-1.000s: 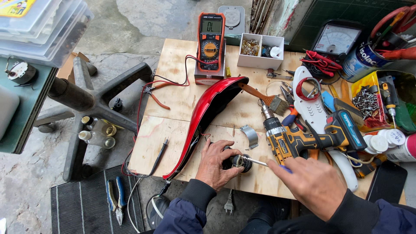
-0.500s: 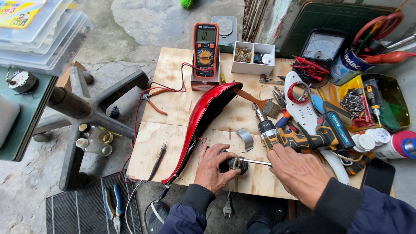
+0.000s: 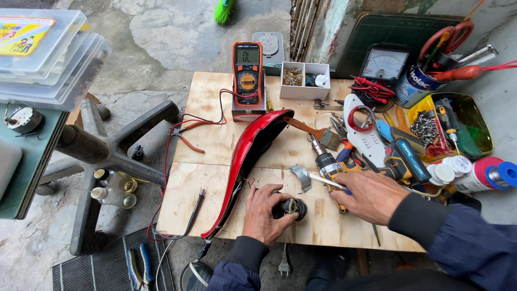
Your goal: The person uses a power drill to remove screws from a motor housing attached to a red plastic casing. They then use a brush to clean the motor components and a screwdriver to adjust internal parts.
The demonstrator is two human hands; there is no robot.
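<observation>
1. Head view: a pale plywood board (image 3: 226,134) serves as the worktable and fills the middle of the frame; its near edge runs just below both hands, and its left part is mostly bare wood.
2. A long red curved plastic shell with a black inner side (image 3: 249,161) lies diagonally on the board, from the far centre down to the near left edge, touching the left wrist area.
3. A grey swivel-chair base (image 3: 102,156) stands on the concrete floor left of the board, well apart from the hands.
4. A yellow-and-black cordless drill (image 3: 366,167) lies just beyond the right hand, chuck pointing to the far left; a red multimeter (image 3: 247,75) stands upright at the far edge.
5. The right hand (image 3: 371,196) is closed around the handle of a thin screwdriver with a silver shaft (image 3: 326,183). The shaft's long axis runs left and slightly away, its tip above and to the right of the small part.
6. The left hand (image 3: 266,213) curls around a small black round part with a metal centre (image 3: 291,207), pinning it to the board close to the near edge; the part lies between the two hands, left of the right hand, and the left hand is the nearer.
7. A small bent grey metal bracket (image 3: 301,177) rests just beyond the part, near the screwdriver tip. Open room lies mostly leftward past the shell; the right side is crowded with tools.
</observation>
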